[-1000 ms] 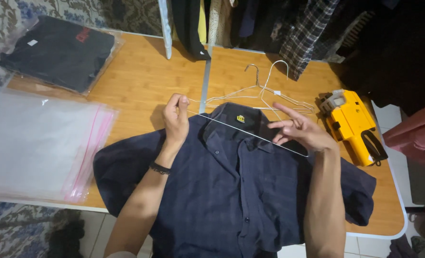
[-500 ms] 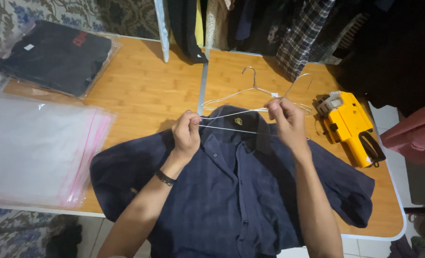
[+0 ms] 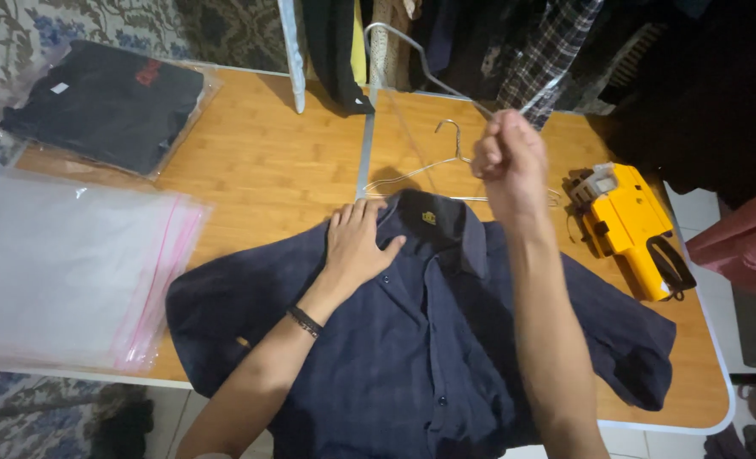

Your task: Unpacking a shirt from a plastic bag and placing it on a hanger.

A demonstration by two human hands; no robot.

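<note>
My right hand [image 3: 507,155] is raised above the table [image 3: 250,161], fingers closed around the neck of a white wire hanger [image 3: 412,53]. The hanger is lifted clear of the table; its hook points up and left, toward the clothes rail [image 3: 514,42] at the far edge. Part of its wire is too thin and pale to trace against the wood.

My left hand [image 3: 357,242] lies flat and open, palm down, on the shirt [image 3: 412,340], on the left shoulder area just beside the collar. It grips nothing. A dark band sits on that wrist.

The shirt is dark blue, short-sleeved and buttoned. It lies face up on the near half of the table, collar toward the far edge, sleeves spread left and right. Its lower part hangs over the near table edge. A small yellow label shows inside the collar.

A second hanger [image 3: 446,157] lies flat on the table just beyond the collar, below my right hand.

A yellow tag gun [image 3: 629,225] lies on the table to the right of the collar, near the right sleeve.

A stack of clear bags [image 3: 63,263] with pink seal strips lies at the left end of the table. A bagged dark garment [image 3: 106,102] lies at the far left corner, well apart from the shirt.
</note>
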